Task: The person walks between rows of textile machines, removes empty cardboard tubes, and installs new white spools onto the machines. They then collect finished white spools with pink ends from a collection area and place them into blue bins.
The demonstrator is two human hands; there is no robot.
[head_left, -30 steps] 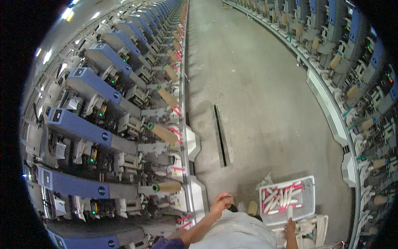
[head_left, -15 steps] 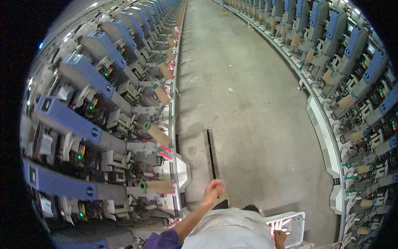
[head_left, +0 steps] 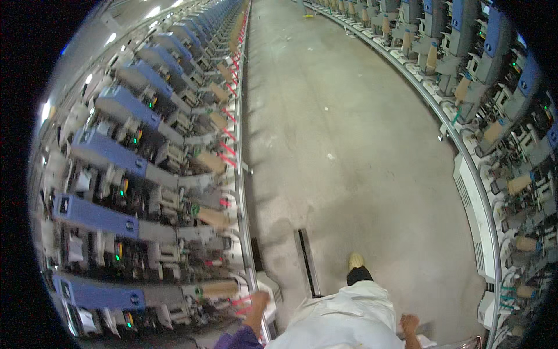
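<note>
My left hand (head_left: 259,301) is beside the metal rail of the left machine row, close to some pink bobbins (head_left: 240,302) and a tan paper cone (head_left: 218,289). It is smeared by motion, and its fingers are hard to make out. At the lower right, my right hand (head_left: 410,323) hangs beside my white apron (head_left: 343,320), fingers curled in and nothing visible in them. Only the rim of a white basket (head_left: 468,343) shows at the bottom edge; its contents are out of view.
Blue-and-grey winding machines (head_left: 104,216) with tan cones line the left side. A similar row (head_left: 491,35) curves along the right behind a metal rail (head_left: 433,104). Between them runs a grey floor (head_left: 343,192) with a dark slot (head_left: 308,264). My shoe (head_left: 356,260) is ahead of the apron.
My left hand has swung left, from in front of my body to the rail. My right hand has left the basket of pink-and-white bobbins, which has mostly dropped out of view. The aisle has shifted in view.
</note>
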